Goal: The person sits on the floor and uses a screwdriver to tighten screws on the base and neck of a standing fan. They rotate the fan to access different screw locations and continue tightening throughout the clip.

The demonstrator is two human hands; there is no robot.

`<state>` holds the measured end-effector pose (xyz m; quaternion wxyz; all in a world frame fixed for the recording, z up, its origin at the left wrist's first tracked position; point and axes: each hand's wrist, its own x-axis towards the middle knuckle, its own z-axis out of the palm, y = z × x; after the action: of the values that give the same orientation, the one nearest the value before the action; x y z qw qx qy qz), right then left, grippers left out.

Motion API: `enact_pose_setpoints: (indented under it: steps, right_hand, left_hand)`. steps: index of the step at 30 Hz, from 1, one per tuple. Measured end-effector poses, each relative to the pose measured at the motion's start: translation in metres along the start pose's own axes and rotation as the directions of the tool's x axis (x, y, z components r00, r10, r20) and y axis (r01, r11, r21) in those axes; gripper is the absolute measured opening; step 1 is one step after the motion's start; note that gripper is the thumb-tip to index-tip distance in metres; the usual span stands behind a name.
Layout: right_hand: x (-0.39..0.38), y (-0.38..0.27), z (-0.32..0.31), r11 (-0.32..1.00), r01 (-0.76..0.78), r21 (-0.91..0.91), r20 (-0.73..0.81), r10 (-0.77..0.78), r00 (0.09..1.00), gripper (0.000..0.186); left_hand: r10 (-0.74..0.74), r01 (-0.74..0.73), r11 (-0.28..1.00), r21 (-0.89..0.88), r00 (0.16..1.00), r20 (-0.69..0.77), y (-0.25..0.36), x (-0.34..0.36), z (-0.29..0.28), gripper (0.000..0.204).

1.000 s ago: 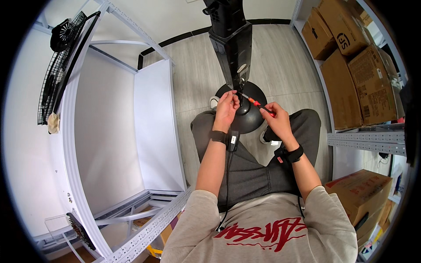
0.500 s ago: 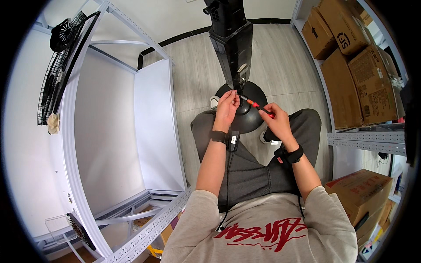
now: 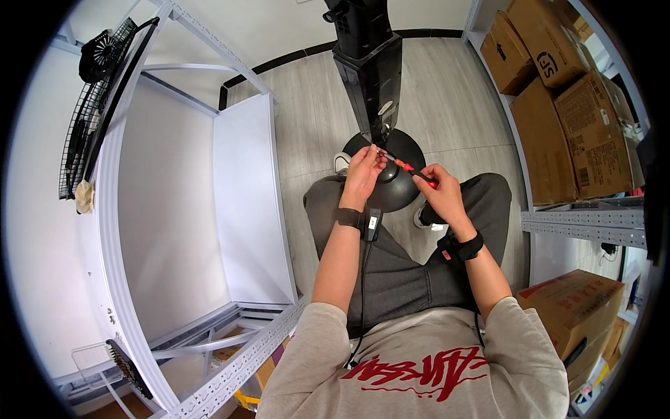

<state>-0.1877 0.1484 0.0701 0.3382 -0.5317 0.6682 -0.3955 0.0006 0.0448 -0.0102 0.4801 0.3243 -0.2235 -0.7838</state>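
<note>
My right hand [image 3: 444, 195] grips the black rear end of a red-and-black screwdriver [image 3: 403, 165]. Its shaft slants up and left to the fingertips of my left hand [image 3: 362, 172]. Those fingers are pinched together around the tip; whatever small thing they hold there is too small to make out. Just beyond them is the narrow lower end of a tall black tower-shaped appliance [image 3: 368, 84]. Below my hands lies a round black base [image 3: 396, 197] on the floor, between my legs.
To the left stands a light grey metal shelf frame [image 3: 255, 202] with a black wire fan grille [image 3: 87, 133] on it. Cardboard boxes [image 3: 544, 140] fill a rack on the right, with another box [image 3: 576, 300] lower down. My shoe [image 3: 422, 215] is beside the base.
The screwdriver's tip and my left fingertips have shifted slightly, the fingers curling a little more around the tip. My right hand has hardly moved.
</note>
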Motion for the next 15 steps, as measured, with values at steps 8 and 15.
enact_pose_setpoints:
  steps: [8,15]
  right_hand:
    - [-0.003,-0.011,-0.008,0.996,0.031,-0.081,0.011,-0.03,0.999,0.024]
    - [-0.002,-0.007,-0.014,0.919,0.271,-0.288,-0.04,-0.294,0.955,0.024]
  left_hand:
    - [0.014,-0.011,0.99,0.142,1.0,-0.024,-0.001,-0.001,0.005,0.019]
    - [-0.063,0.053,0.929,0.367,0.998,0.014,0.002,-0.001,0.004,0.02]
